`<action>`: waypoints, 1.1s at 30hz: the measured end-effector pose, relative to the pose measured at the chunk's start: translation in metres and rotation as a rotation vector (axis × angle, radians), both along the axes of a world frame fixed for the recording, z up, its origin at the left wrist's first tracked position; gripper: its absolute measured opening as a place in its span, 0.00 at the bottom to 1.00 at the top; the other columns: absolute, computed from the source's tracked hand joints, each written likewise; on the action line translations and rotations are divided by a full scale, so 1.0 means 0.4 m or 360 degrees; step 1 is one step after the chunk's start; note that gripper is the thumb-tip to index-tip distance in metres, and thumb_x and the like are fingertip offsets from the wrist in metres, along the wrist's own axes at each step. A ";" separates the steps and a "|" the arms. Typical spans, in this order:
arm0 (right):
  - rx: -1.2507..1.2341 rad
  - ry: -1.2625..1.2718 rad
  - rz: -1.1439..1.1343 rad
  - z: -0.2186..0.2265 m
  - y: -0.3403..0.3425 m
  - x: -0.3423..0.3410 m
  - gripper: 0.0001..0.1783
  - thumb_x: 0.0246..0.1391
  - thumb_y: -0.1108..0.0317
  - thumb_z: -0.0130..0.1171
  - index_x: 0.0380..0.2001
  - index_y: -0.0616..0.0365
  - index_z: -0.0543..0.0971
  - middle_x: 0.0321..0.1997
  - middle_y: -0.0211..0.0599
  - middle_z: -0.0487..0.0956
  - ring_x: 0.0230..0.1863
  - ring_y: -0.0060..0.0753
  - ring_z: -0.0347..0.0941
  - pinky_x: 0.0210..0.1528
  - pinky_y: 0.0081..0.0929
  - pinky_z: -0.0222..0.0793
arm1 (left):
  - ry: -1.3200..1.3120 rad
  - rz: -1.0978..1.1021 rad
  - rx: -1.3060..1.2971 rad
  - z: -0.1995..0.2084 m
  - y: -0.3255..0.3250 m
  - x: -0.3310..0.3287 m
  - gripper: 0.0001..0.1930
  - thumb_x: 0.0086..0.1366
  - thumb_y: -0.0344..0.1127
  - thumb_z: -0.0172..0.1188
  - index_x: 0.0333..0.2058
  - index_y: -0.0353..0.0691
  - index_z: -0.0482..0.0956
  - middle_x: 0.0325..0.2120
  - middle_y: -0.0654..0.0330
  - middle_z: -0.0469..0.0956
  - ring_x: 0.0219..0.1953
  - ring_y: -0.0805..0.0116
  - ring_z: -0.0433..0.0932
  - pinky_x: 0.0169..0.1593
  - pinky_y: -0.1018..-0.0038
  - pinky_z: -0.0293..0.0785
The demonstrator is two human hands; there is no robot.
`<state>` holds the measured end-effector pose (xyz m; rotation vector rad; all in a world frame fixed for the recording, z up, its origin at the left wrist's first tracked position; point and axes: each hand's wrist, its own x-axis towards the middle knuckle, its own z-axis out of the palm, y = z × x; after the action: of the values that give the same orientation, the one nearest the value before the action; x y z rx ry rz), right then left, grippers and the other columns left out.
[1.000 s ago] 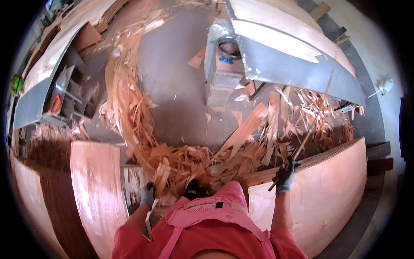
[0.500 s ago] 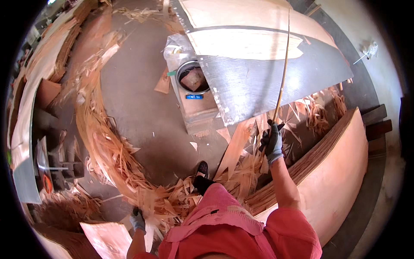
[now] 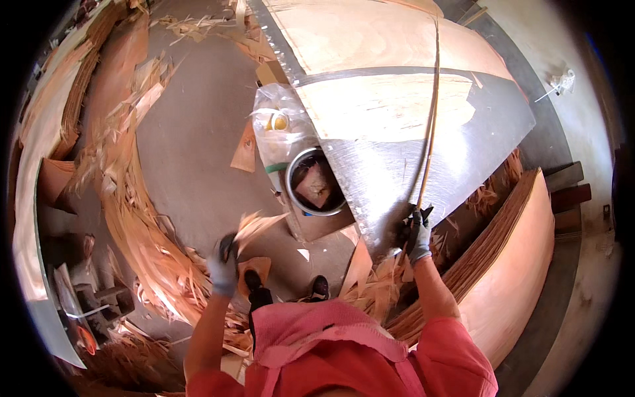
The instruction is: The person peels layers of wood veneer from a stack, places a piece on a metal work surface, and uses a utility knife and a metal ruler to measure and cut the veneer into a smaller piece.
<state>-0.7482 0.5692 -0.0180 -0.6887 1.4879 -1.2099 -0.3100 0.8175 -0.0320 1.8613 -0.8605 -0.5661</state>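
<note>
My right hand (image 3: 417,237), in a grey glove with dark fingers, is closed around a long thin stick (image 3: 433,126). The stick slants up and away across the metal-topped table (image 3: 377,178), past a pale veneer sheet (image 3: 390,106) lying there. My left hand (image 3: 225,264), gloved alike and smeared by motion, is raised over the heap of veneer strips (image 3: 145,231). A blurred scrap of thin veneer (image 3: 261,229) sticks out from its fingers, which look closed on it.
A tall stack of veneer sheets (image 3: 509,258) stands at my right, another stack (image 3: 66,99) at far left. Beside the table corner sit a round metal-rimmed container (image 3: 291,182) and a clear plastic bag (image 3: 284,132). Concrete blocks (image 3: 106,301) lie at lower left.
My left hand has risen from low at my left side to the front, now with a veneer scrap. My right hand keeps the stick. The table appears nearer, and both my feet now show.
</note>
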 end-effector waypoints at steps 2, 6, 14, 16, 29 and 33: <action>0.0080 -0.0153 0.0102 0.062 0.015 0.128 0.09 0.63 0.56 0.57 0.41 0.46 0.77 0.19 0.24 0.71 0.14 0.22 0.65 0.12 0.23 0.59 | -0.0212 -0.0145 -0.0062 0.033 -0.127 0.087 0.11 0.65 0.28 0.57 0.46 0.37 0.79 0.40 0.49 0.82 0.43 0.54 0.82 0.46 0.68 0.76; 0.0091 0.0155 -0.0135 0.002 -0.010 0.032 0.10 0.61 0.54 0.61 0.39 0.45 0.78 0.17 0.24 0.72 0.11 0.22 0.64 0.10 0.24 0.58 | -0.0171 -0.0275 -0.0317 0.111 -0.408 0.107 0.12 0.63 0.28 0.57 0.46 0.39 0.79 0.39 0.48 0.81 0.42 0.51 0.82 0.44 0.68 0.77; 0.0152 0.0103 -0.0249 0.055 0.009 0.078 0.11 0.60 0.58 0.62 0.40 0.53 0.79 0.18 0.27 0.73 0.14 0.23 0.68 0.15 0.24 0.64 | -0.0773 -0.0777 -0.0028 0.131 -0.895 0.047 0.22 0.60 0.44 0.63 0.52 0.42 0.76 0.52 0.51 0.76 0.56 0.48 0.72 0.57 0.58 0.69; 0.0208 0.0178 -0.0333 0.049 0.029 0.056 0.12 0.60 0.58 0.63 0.40 0.53 0.80 0.19 0.25 0.73 0.15 0.20 0.66 0.15 0.21 0.61 | -0.1028 -0.0894 0.0115 0.104 -0.979 -0.016 0.37 0.57 0.55 0.65 0.61 0.42 0.68 0.63 0.50 0.65 0.66 0.46 0.59 0.65 0.49 0.57; 0.0150 0.0417 -0.0613 0.058 0.035 0.155 0.15 0.65 0.62 0.54 0.50 0.55 0.79 0.21 0.18 0.70 0.20 0.13 0.64 0.21 0.16 0.61 | -0.0717 -0.1357 -0.0299 0.090 -0.948 0.068 0.15 0.50 0.29 0.64 0.39 0.38 0.80 0.49 0.53 0.77 0.55 0.50 0.74 0.61 0.52 0.66; 0.0209 0.0478 -0.0638 0.088 0.047 0.250 0.16 0.64 0.65 0.56 0.52 0.58 0.77 0.20 0.23 0.73 0.18 0.15 0.66 0.17 0.16 0.59 | -0.0095 -0.1116 -0.0425 0.161 -0.926 0.276 0.20 0.53 0.19 0.58 0.47 0.38 0.78 0.42 0.52 0.81 0.40 0.54 0.82 0.46 0.67 0.78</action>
<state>-0.6480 0.5880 0.0174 -0.5117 2.0077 -1.3309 -0.1996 0.4471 0.0323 1.3128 -1.5626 -0.7729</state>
